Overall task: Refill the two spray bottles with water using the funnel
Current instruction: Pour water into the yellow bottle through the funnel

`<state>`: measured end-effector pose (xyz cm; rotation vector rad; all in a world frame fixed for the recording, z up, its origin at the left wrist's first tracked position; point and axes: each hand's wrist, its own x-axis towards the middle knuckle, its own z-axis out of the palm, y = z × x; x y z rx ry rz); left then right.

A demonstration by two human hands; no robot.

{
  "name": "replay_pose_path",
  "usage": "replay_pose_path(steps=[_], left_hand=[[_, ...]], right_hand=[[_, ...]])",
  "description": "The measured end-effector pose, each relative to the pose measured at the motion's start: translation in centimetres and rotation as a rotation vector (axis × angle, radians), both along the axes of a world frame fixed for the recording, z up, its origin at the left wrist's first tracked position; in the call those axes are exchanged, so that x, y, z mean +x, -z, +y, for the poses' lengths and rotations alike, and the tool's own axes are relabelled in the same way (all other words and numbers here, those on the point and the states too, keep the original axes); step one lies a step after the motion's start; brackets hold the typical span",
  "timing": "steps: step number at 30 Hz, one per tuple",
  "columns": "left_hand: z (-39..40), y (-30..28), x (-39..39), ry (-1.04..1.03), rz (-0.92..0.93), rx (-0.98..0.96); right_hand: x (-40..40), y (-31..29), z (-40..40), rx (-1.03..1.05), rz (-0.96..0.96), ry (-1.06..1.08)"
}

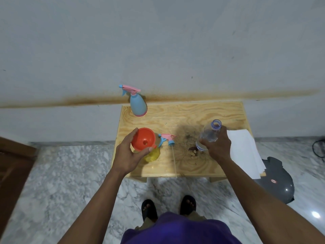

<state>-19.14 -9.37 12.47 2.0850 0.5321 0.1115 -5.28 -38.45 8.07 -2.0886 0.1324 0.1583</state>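
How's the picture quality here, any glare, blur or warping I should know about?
Head view: wide-angle warping bows the wall stain and table edges; glare spot on the marble floor at lower right; the clear water bottle in the right hand looks slightly motion-blurred; the orange funnel and left hand are sharp; lighting soft, shadows faint.

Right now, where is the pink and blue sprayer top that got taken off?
The loose pink and blue sprayer top lies on the wooden table, just right of the orange plastic funnel on the yellow bottle.
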Motion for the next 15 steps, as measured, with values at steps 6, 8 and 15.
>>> replay_pose_path(steps=[6,8,15], left_hand=[[-0.3,0.1,0.1,-0.031,-0.023,0.009],[-0.4,0.1,0.1,-0.044,-0.037,0.024],[-1.4,-0.7,-0.1,-0.172,-0.109,-0.036]], right_hand=[[0.0,-0.2,0.1,0.002,-0.001,-0.02],[-0.1,-0.4,0.1,-0.01,-0.011,-0.012],[0.1,-0.3,-0.3,-0.036,-0.003,-0.018]])
